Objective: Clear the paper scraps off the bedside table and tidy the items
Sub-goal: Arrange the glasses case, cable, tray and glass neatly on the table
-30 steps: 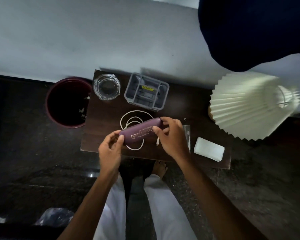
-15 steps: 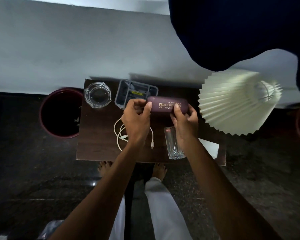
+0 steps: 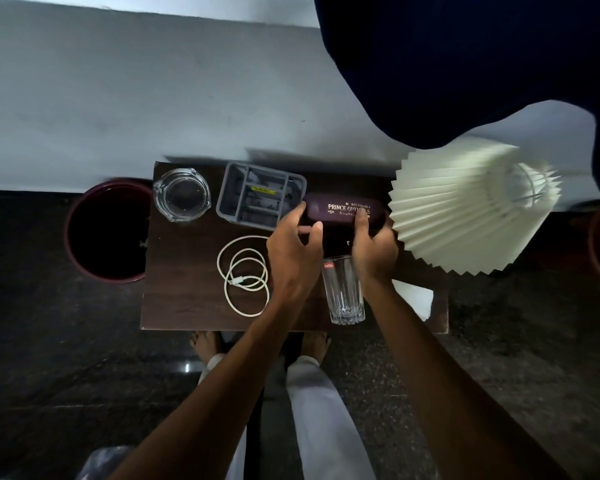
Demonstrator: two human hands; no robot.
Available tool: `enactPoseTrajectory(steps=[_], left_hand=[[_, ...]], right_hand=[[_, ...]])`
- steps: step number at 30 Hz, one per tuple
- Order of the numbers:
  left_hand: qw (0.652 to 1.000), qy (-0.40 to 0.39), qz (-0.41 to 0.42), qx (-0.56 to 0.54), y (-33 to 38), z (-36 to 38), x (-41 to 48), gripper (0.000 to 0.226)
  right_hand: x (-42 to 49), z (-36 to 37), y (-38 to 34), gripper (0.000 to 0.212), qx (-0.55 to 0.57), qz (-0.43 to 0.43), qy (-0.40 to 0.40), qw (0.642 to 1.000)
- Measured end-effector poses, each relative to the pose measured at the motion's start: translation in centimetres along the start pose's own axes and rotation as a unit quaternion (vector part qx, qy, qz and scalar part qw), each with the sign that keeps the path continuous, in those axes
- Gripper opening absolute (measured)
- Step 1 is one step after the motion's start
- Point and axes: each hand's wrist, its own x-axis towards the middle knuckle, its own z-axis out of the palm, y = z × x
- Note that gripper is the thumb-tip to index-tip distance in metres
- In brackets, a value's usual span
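Note:
A dark maroon glasses case (image 3: 340,209) with gold lettering lies at the back of the dark wooden bedside table (image 3: 184,271), between the grey organiser tray (image 3: 260,197) and the lamp. My left hand (image 3: 293,251) holds the case's left end with curled fingers. My right hand (image 3: 373,247) grips its right part, thumb on top. A coiled white cable (image 3: 245,275) lies left of my left wrist. A clear ribbed drinking glass (image 3: 343,289) stands between my forearms. A white paper (image 3: 413,297) lies at the table's front right.
A glass ashtray (image 3: 182,195) sits at the table's back left corner. A maroon waste bin (image 3: 108,233) stands on the floor left of the table. A pleated cream lampshade (image 3: 465,209) overhangs the right side. A white wall runs behind; a dark cloth (image 3: 465,64) hangs top right.
Both hands carried the glasses case from the table's front middle to the back, beside the grey tray. The drinking glass and the cable, earlier partly covered, are now exposed.

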Motion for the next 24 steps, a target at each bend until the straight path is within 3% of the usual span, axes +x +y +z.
enactPoseTrajectory(steps=[12,24], left_hand=[[0.991,-0.118,-0.023,-0.054,1.7,3.4,2.6,0.065],[0.972,-0.166,-0.134,-0.102,-0.3,5.7,5.4,0.074]], right_hand=[[3.6,0.4,0.0,0.085,-0.025,0.132,-0.063,0.989],[6.9,2.2,0.0,0.074,-0.002,0.093,-0.007,0.996]])
